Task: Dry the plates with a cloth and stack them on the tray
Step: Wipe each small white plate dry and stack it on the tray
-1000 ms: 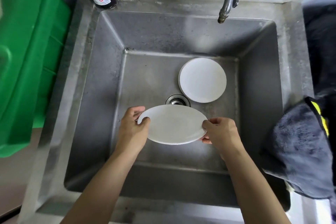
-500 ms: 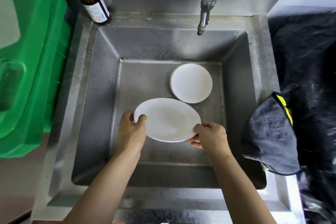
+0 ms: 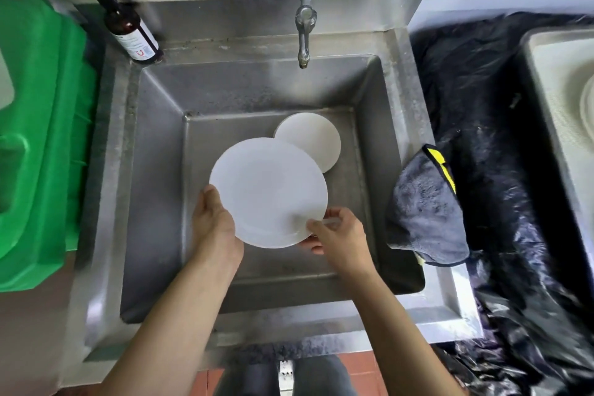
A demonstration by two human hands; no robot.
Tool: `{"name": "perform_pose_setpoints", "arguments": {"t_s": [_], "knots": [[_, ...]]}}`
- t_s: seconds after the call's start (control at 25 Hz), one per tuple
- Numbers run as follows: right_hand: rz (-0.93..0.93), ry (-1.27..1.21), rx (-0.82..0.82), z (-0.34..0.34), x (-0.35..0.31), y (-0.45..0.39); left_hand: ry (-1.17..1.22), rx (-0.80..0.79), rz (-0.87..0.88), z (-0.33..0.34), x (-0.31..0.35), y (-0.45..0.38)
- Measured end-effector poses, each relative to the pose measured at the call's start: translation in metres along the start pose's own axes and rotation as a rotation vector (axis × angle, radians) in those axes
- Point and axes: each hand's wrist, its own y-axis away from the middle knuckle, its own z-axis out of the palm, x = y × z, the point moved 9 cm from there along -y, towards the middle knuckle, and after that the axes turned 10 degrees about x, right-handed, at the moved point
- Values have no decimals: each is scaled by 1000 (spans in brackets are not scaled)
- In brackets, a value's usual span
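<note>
Head view
Plate [image 3: 268, 191]: you are holding it over the sink [image 3: 106, 170], face towards the camera, tilted up, its far edge overlapping the second plate.
Left hand [image 3: 215, 225]: you are gripping the plate's lower-left rim, thumb lying along the edge at the front, fingers curled behind it and out of sight.
Right hand [image 3: 340, 235]: you are pinching the lower-right rim, thumb [image 3: 316, 227] pressing on the face, fingers tucked under the back.
Second plate [image 3: 310, 140]: lying flat on the sink floor towards the back, partly hidden by the one you are holding.
Cloth [image 3: 426, 206]: grey with a yellow-and-black trim, draping over the sink's right rim, well apart from both your hands.
Tray [image 3: 546, 74]: pale, sitting at the far right on black plastic sheeting [image 3: 482, 112]; a white rim is showing inside it at the frame edge, too cropped to tell what it is.
Tap [image 3: 303, 32]: hanging over the back of the basin.
Bottle [image 3: 128, 26]: brown pump bottle standing on the back-left corner of the sink.
Crate [image 3: 35, 125]: green plastic, sitting just left of the sink.
</note>
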Motion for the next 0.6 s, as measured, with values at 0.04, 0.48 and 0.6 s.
{"name": "perform_pose_setpoints", "arguments": {"t_s": [0.04, 0.48, 0.6], "knots": [[-30, 19, 7, -6, -5, -1, -17, -23, 22, 6, 5, 3], [-480, 927, 613, -143, -12, -46, -195, -223, 205, 38, 33, 42], [-443, 1026, 532, -152, 25, -63, -244, -283, 267, 42, 41, 55]]}}
